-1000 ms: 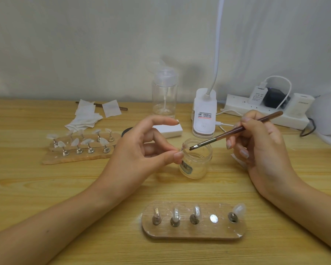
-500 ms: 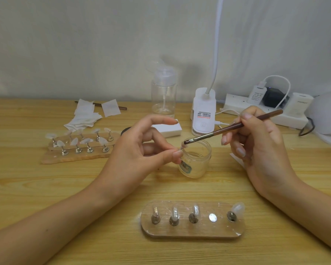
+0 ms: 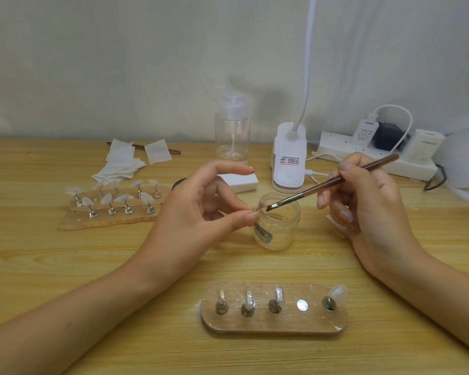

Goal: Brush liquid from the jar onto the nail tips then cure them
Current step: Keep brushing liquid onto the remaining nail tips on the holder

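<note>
Left hand (image 3: 201,209) pinches a small clear nail tip (image 3: 259,208) between thumb and a finger, index lifted, just over the left rim of the small clear glass jar (image 3: 278,228). Right hand (image 3: 368,209) grips a thin brown-handled brush (image 3: 336,182); bristles at the tip, contact unclear. Jar stands mid-way on the light wooden surface (image 3: 65,266), its left side hidden by left fingers.

Nearer: oval wooden holder (image 3: 274,324), four pegs, one bare metal disc. Far left: wooden holders of tips (image 3: 106,223), white wipes (image 3: 119,163) behind. Behind the jar: clear pump bottle (image 3: 232,133), white clip lamp (image 3: 289,161), white power strip (image 3: 336,147).

Jar (image 3: 278,226) mid-table, near stand (image 3: 274,309) before it, power strip (image 3: 368,155) behind right
</note>
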The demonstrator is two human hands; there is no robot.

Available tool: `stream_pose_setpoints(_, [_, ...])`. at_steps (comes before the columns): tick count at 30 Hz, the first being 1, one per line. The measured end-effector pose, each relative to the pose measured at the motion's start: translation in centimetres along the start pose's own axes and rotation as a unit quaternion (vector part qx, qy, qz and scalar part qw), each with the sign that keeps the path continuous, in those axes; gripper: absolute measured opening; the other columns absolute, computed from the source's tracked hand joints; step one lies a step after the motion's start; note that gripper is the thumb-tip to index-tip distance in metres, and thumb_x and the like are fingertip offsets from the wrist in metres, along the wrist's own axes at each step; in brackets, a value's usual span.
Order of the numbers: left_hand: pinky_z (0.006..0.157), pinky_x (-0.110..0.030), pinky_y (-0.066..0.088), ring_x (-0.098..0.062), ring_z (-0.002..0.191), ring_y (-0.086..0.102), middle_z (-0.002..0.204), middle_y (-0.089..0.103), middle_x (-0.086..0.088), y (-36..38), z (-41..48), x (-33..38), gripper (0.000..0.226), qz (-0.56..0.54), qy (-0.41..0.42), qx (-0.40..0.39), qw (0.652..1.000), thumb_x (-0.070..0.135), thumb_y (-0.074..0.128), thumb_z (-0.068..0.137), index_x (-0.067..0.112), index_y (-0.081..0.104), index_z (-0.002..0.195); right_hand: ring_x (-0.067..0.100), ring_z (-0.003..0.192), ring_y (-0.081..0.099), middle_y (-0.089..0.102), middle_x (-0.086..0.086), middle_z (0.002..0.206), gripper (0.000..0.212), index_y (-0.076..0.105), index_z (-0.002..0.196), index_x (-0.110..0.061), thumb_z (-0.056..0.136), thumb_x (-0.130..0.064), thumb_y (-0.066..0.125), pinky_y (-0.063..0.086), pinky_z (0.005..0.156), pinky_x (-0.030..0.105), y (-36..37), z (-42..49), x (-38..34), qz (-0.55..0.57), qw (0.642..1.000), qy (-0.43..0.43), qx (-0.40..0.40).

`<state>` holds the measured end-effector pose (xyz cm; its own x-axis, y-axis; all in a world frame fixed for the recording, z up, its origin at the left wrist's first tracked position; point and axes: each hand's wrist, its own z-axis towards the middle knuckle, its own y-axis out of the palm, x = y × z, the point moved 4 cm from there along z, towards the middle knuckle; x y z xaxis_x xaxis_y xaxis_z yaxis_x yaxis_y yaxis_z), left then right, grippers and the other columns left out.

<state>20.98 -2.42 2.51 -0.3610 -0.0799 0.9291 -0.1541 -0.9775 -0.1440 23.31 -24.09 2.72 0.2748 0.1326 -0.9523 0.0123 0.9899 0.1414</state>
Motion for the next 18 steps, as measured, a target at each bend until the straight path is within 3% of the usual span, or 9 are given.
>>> stream_pose_setpoints(5, [0.077,-0.042,0.057,-0.017,0.083,0.073,0.074,0.067,0.002,-0.02,0.02,-0.05,0.051,0.014,0.006,0.002,1.0,0.02,0.08,0.072,0.025,0.064,0.12,0.009,0.039,0.031,0.062,0.006,0.059,0.027,0.047,0.076,-0.017,0.103,-0.016,0.041,0.022,0.042,0.022,0.04,0.09,-0.24,0.045,0.999,-0.01,-0.002])
stream_pose_setpoints(13, [0.067,-0.038,0.054,-0.015,0.084,0.071,0.075,0.066,0.004,-0.04,-0.03,-0.06,0.047,0.028,0.022,0.004,0.999,0.019,0.078,0.075,0.028,0.063,0.12,0.01,0.039,0.03,0.062,0.007,0.059,0.026,0.047,0.078,-0.017,0.103,-0.016,0.041,0.018,0.04,0.024,-0.15,0.05,0.06,-0.002,1.0,0.01,0.002])
stream_pose_setpoints(18, [0.063,-0.032,0.051,-0.018,0.086,0.07,0.077,0.067,0.005,0.01,0.16,-0.3,0.048,0.035,0.029,0.006,0.999,0.003,0.079,0.081,0.028,0.063,0.12,0.009,0.039,0.03,0.062,0.005,0.059,0.028,0.048,0.076,-0.018,0.103,-0.016,0.04,0.019,0.043,0.024,0.25,-0.02,-0.25,0.039,0.999,-0.016,-0.021])
